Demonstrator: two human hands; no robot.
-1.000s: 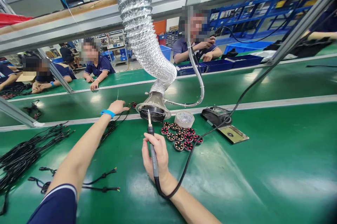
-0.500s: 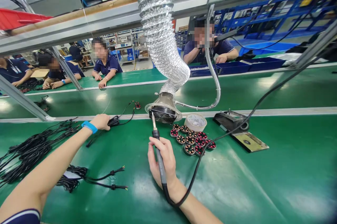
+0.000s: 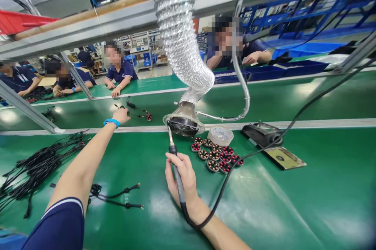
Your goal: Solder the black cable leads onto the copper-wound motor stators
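Observation:
My left hand [image 3: 121, 116] reaches out over the raised green strip behind the worktop, its fingers closed on a black cable [image 3: 131, 105]. A small round red coil piece [image 3: 149, 116] hangs at that cable's end, resting on the strip. Part of the cable is hidden behind the fingers. My right hand [image 3: 183, 177] grips a soldering iron [image 3: 179, 181], tip pointing up and away, just below the fume hood [image 3: 183, 119]. To the right of the tip lie several round wound coil pieces [image 3: 213, 155], copper and red.
A tape roll [image 3: 220, 135] stands behind the coil pieces, and a soldering iron stand [image 3: 261, 134] is farther right. Black cables [image 3: 38, 164] pile up at left; another bundle [image 3: 117, 199] lies nearer. The iron's cord arcs across the right side. Co-workers sit across the line.
My left hand has moved forward from the worktop edge onto the raised strip, taking the cable along. The coil piece has shifted slightly left. My right hand stays with the iron.

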